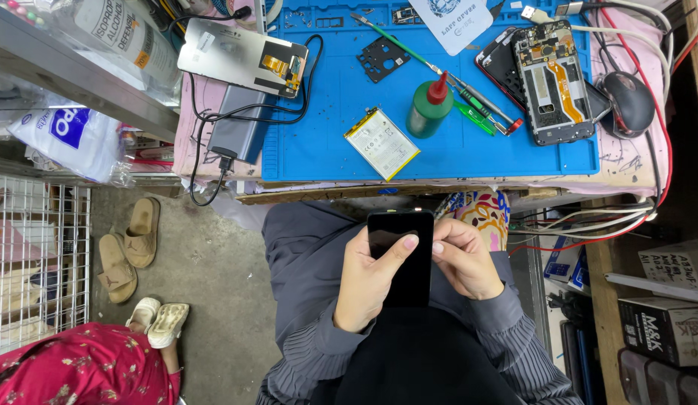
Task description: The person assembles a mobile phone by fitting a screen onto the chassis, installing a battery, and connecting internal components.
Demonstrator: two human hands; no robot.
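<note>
Am seeing both hands, left (367,281) and right (463,262), gripping black phone (403,259) below blue mat (326,112); opened phone (551,82), battery (381,142) lying there, reassembly not done.

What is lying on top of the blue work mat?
On the blue mat lie a loose battery, a green bottle, tweezers, a black frame piece and an opened phone. Whatever lies beneath them is hidden.

A worker's bare hands, the left hand (371,281) and right hand (465,262), emerge from grey pleated sleeves (514,341) with ribbed folds; grey trousers (304,247) beyond the hands, dark top below.
</note>
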